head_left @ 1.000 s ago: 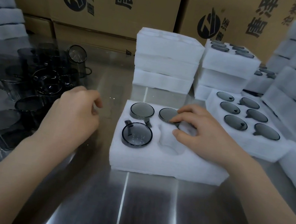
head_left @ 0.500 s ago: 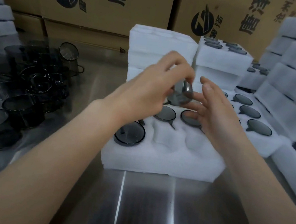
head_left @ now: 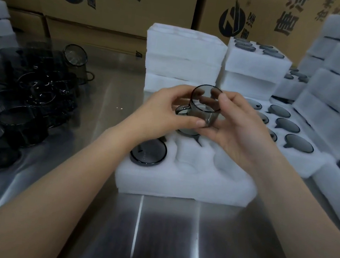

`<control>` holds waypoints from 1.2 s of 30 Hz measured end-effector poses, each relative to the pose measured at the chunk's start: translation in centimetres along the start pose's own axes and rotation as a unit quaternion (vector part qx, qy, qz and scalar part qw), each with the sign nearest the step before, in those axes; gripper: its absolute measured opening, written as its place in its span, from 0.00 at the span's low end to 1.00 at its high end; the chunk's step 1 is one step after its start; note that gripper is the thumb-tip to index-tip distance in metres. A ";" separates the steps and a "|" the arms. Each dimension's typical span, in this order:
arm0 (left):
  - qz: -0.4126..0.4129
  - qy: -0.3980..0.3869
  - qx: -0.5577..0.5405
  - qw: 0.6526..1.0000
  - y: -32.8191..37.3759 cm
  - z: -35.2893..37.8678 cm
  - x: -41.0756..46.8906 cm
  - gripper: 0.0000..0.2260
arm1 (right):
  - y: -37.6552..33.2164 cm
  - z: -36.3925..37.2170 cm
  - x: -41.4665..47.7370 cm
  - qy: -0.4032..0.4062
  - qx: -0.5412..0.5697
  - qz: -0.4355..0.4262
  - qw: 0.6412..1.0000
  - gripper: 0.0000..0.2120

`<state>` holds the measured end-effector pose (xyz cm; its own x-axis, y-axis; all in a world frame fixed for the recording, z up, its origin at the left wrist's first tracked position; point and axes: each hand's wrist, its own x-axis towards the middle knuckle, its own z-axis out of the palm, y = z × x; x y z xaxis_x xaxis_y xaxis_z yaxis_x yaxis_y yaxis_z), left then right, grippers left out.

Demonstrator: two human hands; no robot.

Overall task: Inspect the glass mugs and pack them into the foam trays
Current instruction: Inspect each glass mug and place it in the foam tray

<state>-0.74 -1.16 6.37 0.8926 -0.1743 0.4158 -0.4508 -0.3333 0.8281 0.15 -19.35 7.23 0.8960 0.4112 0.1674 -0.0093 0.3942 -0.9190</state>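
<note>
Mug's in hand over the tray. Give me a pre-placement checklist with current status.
1. Grip: left hand and right hand both hold the mug, handle towards the left hand: ok.
2. Free pocket: front-middle pocket of the foam tray is empty: ok.
3. Alignment: mug is tilted and held up off the tray, not lined up with that pocket: not ok.
4. Chips or cracks: cannot tell.
5. Neighbour: packed mug at front left sits in its own pocket: ok.
6. Tray flat on the steel table: ok.
</note>
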 end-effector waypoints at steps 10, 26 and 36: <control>0.005 0.008 -0.147 0.989 -0.9 -0.9 0.0 0.28 | -1.1 1.7 2.8 0.047 -0.112 0.036 0.992 0.10; -0.018 -0.018 -0.141 0.990 -1.5 -1.7 0.2 0.29 | 1.7 1.7 2.7 0.013 -0.195 -0.041 0.980 0.26; -0.018 0.013 -0.207 0.978 -1.9 -1.8 0.3 0.27 | 0.5 0.4 2.6 -0.048 -0.035 -0.001 0.998 0.22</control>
<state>0.42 1.11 5.62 0.9101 -0.1443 0.3884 -0.3829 0.0657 0.9215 2.34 -17.77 7.30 0.8495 0.4885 0.1991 0.0258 0.3386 -0.9406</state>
